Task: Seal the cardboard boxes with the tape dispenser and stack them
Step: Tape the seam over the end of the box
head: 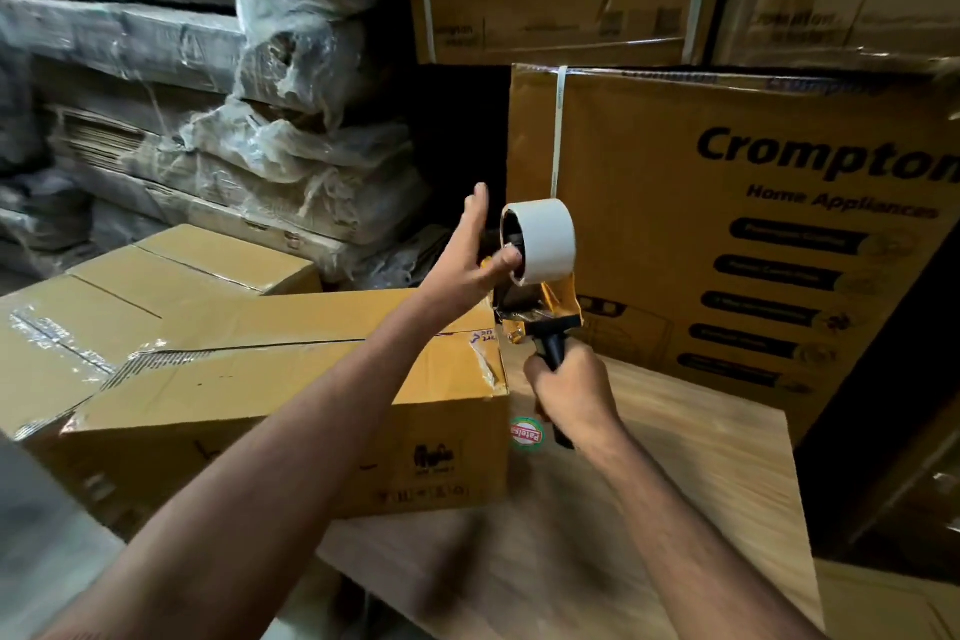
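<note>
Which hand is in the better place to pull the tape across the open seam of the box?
The right hand, probably. It already grips the tape dispenser by its black handle, just past the right end of the cardboard box. The left hand is open, its thumb at the roll.

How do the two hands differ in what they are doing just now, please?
The right hand is curled round the tape dispenser handle, while the left hand has straight, spread fingers. The right hand sits low, below the tape roll; the left hand is higher, its thumb touching the roll's side. Both are at the same dispenser.
</note>
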Demonstrator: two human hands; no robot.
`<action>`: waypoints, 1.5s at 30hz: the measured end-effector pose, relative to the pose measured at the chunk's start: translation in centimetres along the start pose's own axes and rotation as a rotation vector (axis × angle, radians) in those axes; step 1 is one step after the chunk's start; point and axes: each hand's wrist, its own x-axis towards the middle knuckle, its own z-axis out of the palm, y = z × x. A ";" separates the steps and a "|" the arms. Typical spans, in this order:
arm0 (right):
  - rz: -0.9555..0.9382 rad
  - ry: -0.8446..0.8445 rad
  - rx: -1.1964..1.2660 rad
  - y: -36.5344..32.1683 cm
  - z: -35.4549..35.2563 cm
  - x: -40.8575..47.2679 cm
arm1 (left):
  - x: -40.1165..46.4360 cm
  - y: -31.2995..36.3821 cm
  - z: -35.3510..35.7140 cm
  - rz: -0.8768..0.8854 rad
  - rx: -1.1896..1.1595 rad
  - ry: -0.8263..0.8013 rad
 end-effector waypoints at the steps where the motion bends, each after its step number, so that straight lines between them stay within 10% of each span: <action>1: 0.003 0.008 0.034 -0.3 0.1 0.1 | 0.1 -0.2 0.1 -0.181 -0.156 0.117; 5: 0.019 -0.018 0.201 -1.0 0.4 0.5 | 0.1 -1.8 0.0 -0.941 -0.968 0.126; 14: 0.013 -0.103 0.358 -1.7 0.8 1.1 | 1.1 -4.7 -0.6 -1.012 -1.291 -0.064; 21: 0.008 -0.058 0.284 -2.1 1.5 2.9 | 5.0 -7.2 -2.0 -1.032 -0.710 -0.125; 37: 0.207 0.034 0.170 0.0 4.4 7.4 | 13.9 -15.0 0.8 -0.268 0.464 -0.265; 45: 0.292 0.028 0.154 0.0 5.6 6.5 | 17.3 -18.5 1.4 -0.189 0.633 -0.357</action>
